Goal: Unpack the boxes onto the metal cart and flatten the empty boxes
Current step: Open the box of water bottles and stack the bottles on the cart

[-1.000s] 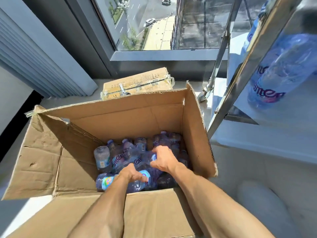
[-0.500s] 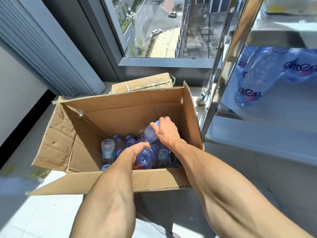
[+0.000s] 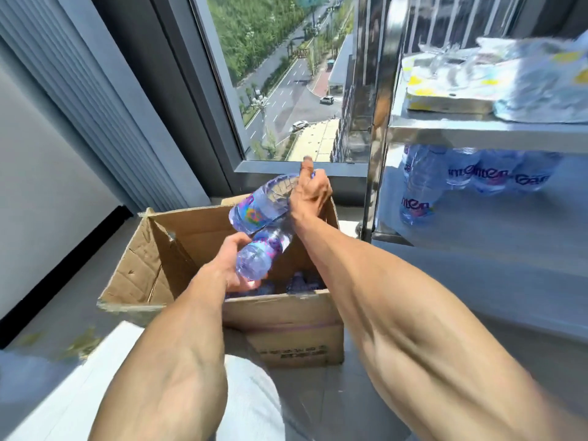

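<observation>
Head view: mid-unpack. Left hand wrapped round lower water bottle, right hand gripping upper bottle, both held above open cardboard box with more bottles inside. Next, probably: swing right to metal cart, middle shelf beside shelved bottles. Flattening not yet due.

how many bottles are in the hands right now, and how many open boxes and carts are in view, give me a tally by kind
Water bottles held above the box: 2, one in the left hand at, one in the right hand at
Open cardboard box: 1
Metal cart: 1
Total: 4
More bottles lie in the box and on the cart shelf, too blurred or hidden to count.
</observation>
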A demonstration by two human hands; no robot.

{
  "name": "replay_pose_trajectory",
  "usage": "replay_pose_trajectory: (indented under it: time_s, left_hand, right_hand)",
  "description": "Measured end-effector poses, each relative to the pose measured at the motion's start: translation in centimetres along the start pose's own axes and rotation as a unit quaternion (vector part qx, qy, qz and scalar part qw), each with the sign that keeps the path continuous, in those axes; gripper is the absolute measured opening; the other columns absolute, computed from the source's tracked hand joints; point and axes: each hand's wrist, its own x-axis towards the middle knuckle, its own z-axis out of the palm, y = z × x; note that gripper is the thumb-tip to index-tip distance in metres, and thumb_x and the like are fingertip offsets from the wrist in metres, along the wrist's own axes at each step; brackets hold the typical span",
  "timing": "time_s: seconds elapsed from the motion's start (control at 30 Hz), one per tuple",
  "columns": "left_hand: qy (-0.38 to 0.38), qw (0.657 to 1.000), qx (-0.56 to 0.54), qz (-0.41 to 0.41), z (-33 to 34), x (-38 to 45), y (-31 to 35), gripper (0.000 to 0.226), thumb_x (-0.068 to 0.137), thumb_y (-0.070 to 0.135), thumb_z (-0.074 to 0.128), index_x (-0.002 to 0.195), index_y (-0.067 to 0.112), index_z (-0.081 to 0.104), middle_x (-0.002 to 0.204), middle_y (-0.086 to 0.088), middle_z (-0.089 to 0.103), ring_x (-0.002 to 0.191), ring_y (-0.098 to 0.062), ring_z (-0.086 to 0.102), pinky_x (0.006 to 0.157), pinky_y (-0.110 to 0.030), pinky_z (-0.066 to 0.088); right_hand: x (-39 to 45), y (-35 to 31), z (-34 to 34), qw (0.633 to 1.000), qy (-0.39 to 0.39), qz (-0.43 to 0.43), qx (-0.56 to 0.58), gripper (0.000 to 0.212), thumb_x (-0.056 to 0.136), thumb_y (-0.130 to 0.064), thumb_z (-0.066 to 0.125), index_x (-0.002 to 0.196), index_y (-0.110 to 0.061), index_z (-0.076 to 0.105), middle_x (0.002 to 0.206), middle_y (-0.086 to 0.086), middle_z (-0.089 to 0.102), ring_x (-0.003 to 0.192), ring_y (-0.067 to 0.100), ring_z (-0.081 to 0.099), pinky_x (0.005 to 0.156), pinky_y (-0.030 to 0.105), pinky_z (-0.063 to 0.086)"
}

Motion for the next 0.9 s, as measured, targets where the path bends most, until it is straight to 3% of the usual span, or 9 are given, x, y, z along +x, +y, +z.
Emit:
replay_pose_trajectory:
  time_s: [0.1,0.2,0.27,0.33,0.4,0.5,0.6,0.73,0.9]
  left_hand:
    - [0.051,0.998,0.02,0.032,1.1,-1.6,0.1,0.036,0.084,0.035,0.044,0.079,0.002,0.059,0.054,-0.013,0.065,0.04,-0.025,0.061,0.043,-0.026,0.052]
    - [0.06,0.993,-0.038,0.095,2.5,-2.9,-1.6,0.032,0.088,0.033,0.044,0.081,0.004,0.057,0.055,-0.01,0.063,0.042,-0.022,0.06,0.046,-0.021,0.05]
    - [0.01,0.981,-0.12,0.153,4.3,-3.5,-2.6,0.035,0.095,0.041,0.045,0.093,0.009,0.06,0.078,-0.008,0.068,0.056,-0.02,0.067,0.057,-0.028,0.055]
    - [-0.058,0.969,-0.166,0.174,6.8,-4.5,-3.3,0.045,0.095,0.05,0.046,0.107,0.008,0.059,0.095,-0.015,0.069,0.071,-0.027,0.072,0.065,-0.04,0.059]
    - [-0.072,0.969,-0.17,0.165,9.4,-5.7,-3.9,0.05,0.089,0.051,0.057,0.114,0.008,0.057,0.094,-0.017,0.072,0.078,-0.033,0.072,0.068,-0.048,0.059]
    - [-0.069,0.979,-0.128,0.145,12.0,-7.0,-5.5,0.052,0.084,0.049,0.063,0.116,0.008,0.056,0.091,-0.015,0.072,0.078,-0.032,0.071,0.069,-0.043,0.058]
    - [-0.047,0.983,-0.12,0.127,14.1,-8.3,-7.5,0.054,0.086,0.044,0.06,0.124,0.007,0.052,0.105,-0.015,0.064,0.093,-0.029,0.064,0.088,-0.044,0.052]
    - [-0.032,0.984,-0.137,0.107,17.5,-9.9,-11.5,0.051,0.087,0.047,0.052,0.11,0.002,0.059,0.097,-0.015,0.066,0.084,-0.031,0.065,0.086,-0.038,0.051]
    - [-0.031,0.982,-0.139,0.127,20.4,-10.8,-13.7,0.052,0.086,0.045,0.057,0.119,0.005,0.056,0.109,-0.016,0.062,0.098,-0.032,0.061,0.1,-0.044,0.046]
  right_hand:
    - [0.1,-1.0,-2.4,0.986,0.031,0.111,0.12,0.055,0.099,-0.05,0.042,0.097,0.001,0.062,0.106,0.025,0.065,0.101,0.037,0.058,0.074,0.034,0.035]
    - [0.6,-0.3,-6.2,0.959,0.06,0.221,0.164,0.049,0.101,-0.038,0.044,0.12,0.006,0.055,0.125,0.021,0.059,0.12,0.032,0.053,0.09,0.031,0.034]
    - [0.8,0.2,-8.5,0.941,0.103,0.277,0.165,0.054,0.099,-0.038,0.049,0.13,0.007,0.046,0.134,0.02,0.052,0.127,0.032,0.048,0.097,0.034,0.032]
    - [0.0,0.3,-10.7,0.936,0.062,0.301,0.169,0.077,0.089,-0.054,0.059,0.136,0.004,0.039,0.142,0.019,0.043,0.131,0.034,0.042,0.105,0.037,0.03]
    - [-0.5,0.6,-12.2,0.929,0.019,0.319,0.189,0.088,0.081,-0.063,0.063,0.138,0.0,0.036,0.144,0.016,0.04,0.131,0.033,0.042,0.106,0.039,0.031]
    - [-0.8,0.8,-14.5,0.922,-0.035,0.337,0.188,0.08,0.084,-0.059,0.061,0.136,-0.003,0.038,0.14,0.013,0.043,0.123,0.03,0.047,0.1,0.037,0.036]
    - [-0.4,1.2,-17.2,0.93,-0.083,0.324,0.151,0.055,0.091,-0.049,0.054,0.123,-0.005,0.051,0.116,0.011,0.056,0.1,0.026,0.056,0.085,0.033,0.046]
    - [-0.7,1.9,-21.1,0.913,-0.152,0.341,0.163,0.024,0.091,-0.037,0.049,0.084,-0.014,0.045,0.082,0.005,0.047,0.07,0.02,0.053,0.057,0.03,0.049]
    - [-1.5,2.4,-25.9,0.907,-0.214,0.347,0.108,0.02,0.084,-0.033,0.052,0.083,-0.014,0.046,0.083,0.007,0.049,0.075,0.023,0.054,0.08,0.032,0.05]
